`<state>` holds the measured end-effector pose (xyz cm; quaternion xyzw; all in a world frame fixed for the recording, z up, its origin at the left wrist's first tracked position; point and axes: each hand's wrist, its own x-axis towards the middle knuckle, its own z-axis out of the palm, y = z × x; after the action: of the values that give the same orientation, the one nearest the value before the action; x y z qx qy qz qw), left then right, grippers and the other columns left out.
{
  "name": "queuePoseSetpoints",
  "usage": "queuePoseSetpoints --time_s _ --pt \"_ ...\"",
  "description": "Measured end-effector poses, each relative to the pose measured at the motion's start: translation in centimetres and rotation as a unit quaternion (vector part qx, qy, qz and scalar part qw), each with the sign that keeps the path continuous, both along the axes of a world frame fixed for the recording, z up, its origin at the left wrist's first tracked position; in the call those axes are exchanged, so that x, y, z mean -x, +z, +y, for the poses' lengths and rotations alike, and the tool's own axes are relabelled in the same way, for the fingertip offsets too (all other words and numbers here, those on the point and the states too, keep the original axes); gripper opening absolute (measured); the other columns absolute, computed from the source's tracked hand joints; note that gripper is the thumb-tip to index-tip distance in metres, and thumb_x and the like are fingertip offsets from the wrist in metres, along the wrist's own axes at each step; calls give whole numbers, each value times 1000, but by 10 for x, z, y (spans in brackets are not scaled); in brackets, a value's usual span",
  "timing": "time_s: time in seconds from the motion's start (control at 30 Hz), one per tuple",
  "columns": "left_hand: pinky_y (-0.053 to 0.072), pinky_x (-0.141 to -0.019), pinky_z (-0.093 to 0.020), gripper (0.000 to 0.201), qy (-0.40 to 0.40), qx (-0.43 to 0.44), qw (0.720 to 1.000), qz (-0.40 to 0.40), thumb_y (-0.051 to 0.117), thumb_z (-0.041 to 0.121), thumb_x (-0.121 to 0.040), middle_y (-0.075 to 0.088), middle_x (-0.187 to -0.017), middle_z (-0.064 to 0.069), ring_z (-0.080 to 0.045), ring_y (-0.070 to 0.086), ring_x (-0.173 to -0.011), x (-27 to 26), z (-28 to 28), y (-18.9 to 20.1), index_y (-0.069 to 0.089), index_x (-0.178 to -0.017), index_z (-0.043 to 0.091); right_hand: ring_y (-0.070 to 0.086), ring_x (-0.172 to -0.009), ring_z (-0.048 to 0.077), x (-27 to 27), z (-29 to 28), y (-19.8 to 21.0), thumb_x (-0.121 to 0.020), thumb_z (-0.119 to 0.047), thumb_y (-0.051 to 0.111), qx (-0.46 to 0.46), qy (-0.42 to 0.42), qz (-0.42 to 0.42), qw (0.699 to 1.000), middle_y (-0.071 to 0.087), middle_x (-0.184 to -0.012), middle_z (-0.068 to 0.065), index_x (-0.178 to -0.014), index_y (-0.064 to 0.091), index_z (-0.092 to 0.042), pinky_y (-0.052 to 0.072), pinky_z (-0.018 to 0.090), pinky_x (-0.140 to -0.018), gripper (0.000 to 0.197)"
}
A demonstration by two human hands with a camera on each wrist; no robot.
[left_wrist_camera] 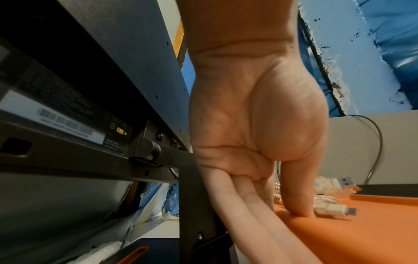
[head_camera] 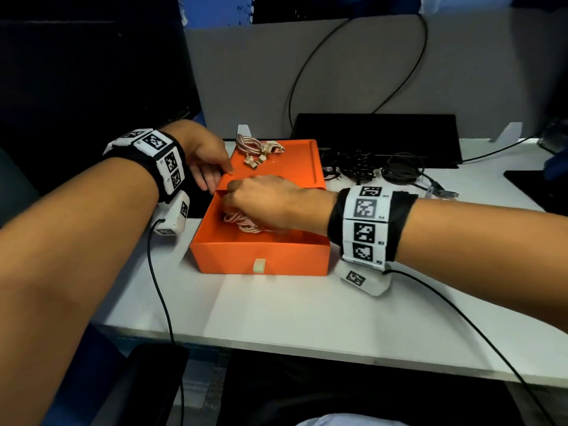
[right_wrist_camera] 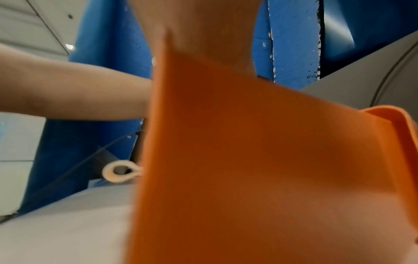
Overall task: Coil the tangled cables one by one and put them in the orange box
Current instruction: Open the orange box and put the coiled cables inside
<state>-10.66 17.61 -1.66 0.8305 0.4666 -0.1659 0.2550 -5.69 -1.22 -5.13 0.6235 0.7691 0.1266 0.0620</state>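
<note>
Right hand grips pink cable inside orange box; left hand flat, steadying it.

A black monitor stand sits on the white desk, beyond the fingers, before a grey partition.

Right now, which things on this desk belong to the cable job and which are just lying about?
Job:
orange box
pink cable in its drawer
braided cables on the sleeve
black cable tangle

Lying about:
black panel
hanging black cord
</note>
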Motion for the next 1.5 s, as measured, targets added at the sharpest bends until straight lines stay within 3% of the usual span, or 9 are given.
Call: queuePoseSetpoints --time_s 0.17,0.3,0.53,0.67,1.0,1.13,1.27,1.43,1.5 --pt "61 -53 -29 38 -11 -1 1000 -23 43 20 -109 74 -78 -18 -22 74 -63 3 0 0 66 -93 -7 67 -103 31 -4 13 4 -101 -20 51 0 -27 61 998 67 -119 7 -118 68 -21 43 35 -68 25" --pt "59 -47 -27 32 -21 3 999 -31 43 18 -108 71 -85 -16 -19 73 -54 5 1 -2 65 -103 -5 67 -102 33 -20 21 27 -96 -35 51 -124 -79 172 974 70 -116 6 -111 69 -24 50 39 -74 26" --pt "62 -56 -31 42 -8 9 1000 -10 41 24 -111 76 -73 -16 -22 75 -62 0 -1 3 66 -93 -6 49 -137 35 -68 33 10 -98 -38 59 -8 -189 158 969 43 -154 10 -153 43 -19 46 44 -109 60" --pt "62 -60 -32 42 -14 4 1000 4 41 22 -111 77 -79 -16 -22 76 -68 -2 0 4 68 -95 -5 46 -142 31 -78 28 13 -100 -47 59 27 -183 182 966 42 -158 12 -157 36 -14 40 41 -116 70" --pt "61 -56 -31 41 -20 1 999 31 40 22 -111 78 -89 -19 -23 77 -72 -7 -2 7 68 -108 -8 45 -143 31 -92 38 29 -101 -37 62 28 -186 168 968 40 -161 12 -163 22 -17 40 37 -112 77" --pt "61 -58 -33 40 -20 -1 1000 18 41 21 -110 77 -80 -16 -22 76 -68 -6 -2 5 68 -98 -5 57 -128 31 -94 49 27 -100 -36 65 32 -192 155 969 58 -144 10 -150 47 -14 46 35 -100 57" --pt "62 -58 -32 42 -21 1 1000 18 40 23 -111 77 -80 -16 -22 76 -68 -6 -1 5 68 -98 -6 64 -114 33 -99 52 24 -95 -36 66 5 -198 138 970 65 -130 12 -134 55 -16 52 35 -90 46" --pt "61 -56 -31 43 -14 6 1000 27 40 24 -111 77 -90 -19 -24 77 -73 -7 1 5 68 -106 -8 57 -115 29 -99 53 27 -89 -61 66 -22 -223 118 967 53 -129 8 -135 56 -18 46 37 -79 63" --pt "61 -57 -32 41 -15 4 999 29 40 23 -111 77 -90 -19 -25 77 -74 -8 1 5 68 -104 -7 57 -102 24 -95 53 26 -88 -64 66 -20 -225 128 966 57 -120 5 -129 58 -18 44 34 -75 62"
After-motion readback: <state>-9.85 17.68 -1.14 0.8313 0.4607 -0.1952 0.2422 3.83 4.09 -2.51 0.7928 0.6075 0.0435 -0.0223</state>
